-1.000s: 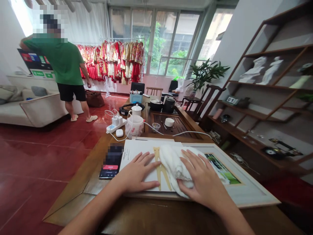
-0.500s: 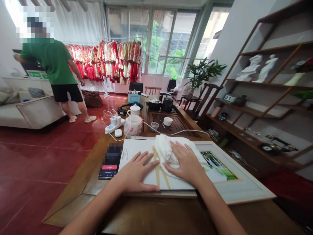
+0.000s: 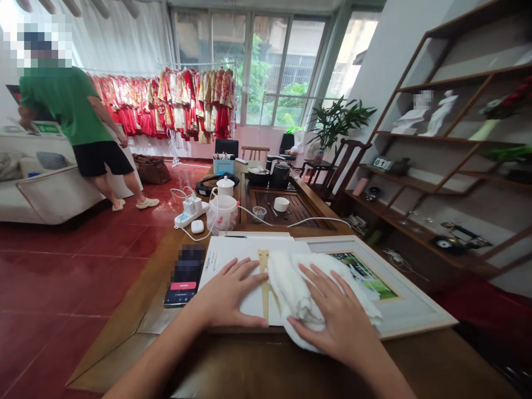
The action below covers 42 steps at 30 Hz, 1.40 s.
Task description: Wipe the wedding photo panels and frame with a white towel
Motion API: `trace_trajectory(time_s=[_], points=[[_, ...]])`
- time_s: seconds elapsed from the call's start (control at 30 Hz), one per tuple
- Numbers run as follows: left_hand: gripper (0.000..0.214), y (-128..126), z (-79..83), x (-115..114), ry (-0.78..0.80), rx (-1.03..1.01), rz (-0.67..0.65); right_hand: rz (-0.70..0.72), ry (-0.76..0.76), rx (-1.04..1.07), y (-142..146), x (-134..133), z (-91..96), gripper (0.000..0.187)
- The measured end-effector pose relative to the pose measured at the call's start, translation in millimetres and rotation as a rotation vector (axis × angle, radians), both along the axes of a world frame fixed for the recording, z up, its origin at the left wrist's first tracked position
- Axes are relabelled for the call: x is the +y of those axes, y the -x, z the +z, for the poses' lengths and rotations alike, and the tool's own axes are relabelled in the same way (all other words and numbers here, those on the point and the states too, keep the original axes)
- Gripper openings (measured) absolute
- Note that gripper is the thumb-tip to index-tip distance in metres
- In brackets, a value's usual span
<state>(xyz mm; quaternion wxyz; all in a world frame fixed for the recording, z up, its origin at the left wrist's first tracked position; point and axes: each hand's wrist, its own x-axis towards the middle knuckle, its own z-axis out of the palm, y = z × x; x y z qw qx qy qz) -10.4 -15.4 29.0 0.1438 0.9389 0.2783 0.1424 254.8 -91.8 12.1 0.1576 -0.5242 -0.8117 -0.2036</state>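
Note:
My left hand [image 3: 230, 293] lies flat with fingers spread on a white board or sheet [image 3: 236, 249], its fingertips touching a flat yellow two-legged piece [image 3: 263, 263] on that board. A folded white towel [image 3: 293, 282] is under my right hand [image 3: 336, 307], which grips it with fingers over the top and thumb at the near side. The towel covers part of the board and of a framed picture [image 3: 419, 305] on the right, and hangs slightly over the near edge. A phone [image 3: 185, 277] lies left of the board.
Behind the board on the wooden table [image 3: 145, 310] stand a power strip [image 3: 191, 213] with cables, a white tub [image 3: 223, 213], a lidded cup [image 3: 225, 185] and a tea tray [image 3: 266, 202]. A person [image 3: 68, 111] in green stands far left. Shelves [image 3: 436, 136] rise at right.
My right hand has drawn the towel toward me and a little to the right, down to the near edge. My left hand stays on the board. The view has shifted slightly right.

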Motion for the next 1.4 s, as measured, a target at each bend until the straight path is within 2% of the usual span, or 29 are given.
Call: trace_trajectory(time_s=[0.13,0.37,0.47,0.7,0.8,0.9,1.2,1.3,1.4], points=[[0.093,-0.3,0.6,-1.3,0.0,0.002,-0.013,-0.051,-0.013,-0.001,4.6,21.6,0.6,0.065],[0.092,-2.7,-2.6,-1.7,-0.012,-0.004,0.023,-0.103,-0.007,0.03,10.2,60.5,0.8,0.062],[0.094,-3.1,-5.8,-1.0,-0.004,-0.02,0.063,-0.094,-0.003,0.036,10.8,57.0,-0.4,0.056],[0.094,-2.4,-7.0,-1.6,-0.001,-0.033,0.082,-0.059,0.013,-0.01,6.3,11.0,-4.2,0.055],[0.093,-2.4,-5.9,-1.1,-0.007,-0.028,0.069,-0.065,0.018,-0.034,4.5,1.2,-5.4,0.054],[0.09,-2.5,-4.3,-0.2,-0.01,-0.018,0.046,-0.079,0.013,-0.036,4.8,7.1,-4.9,0.053],[0.091,-1.6,-4.1,-0.4,-0.025,-0.022,0.033,-0.116,0.002,0.015,9.5,59.9,-1.2,0.05],[0.092,-2.2,-4.6,-0.3,-0.028,-0.021,0.054,-0.124,0.004,0.025,11.1,60.2,-1.8,0.051],[0.092,-2.9,-4.2,0.0,-0.022,-0.021,0.059,-0.121,0.003,0.018,11.8,46.9,-2.9,0.051]])
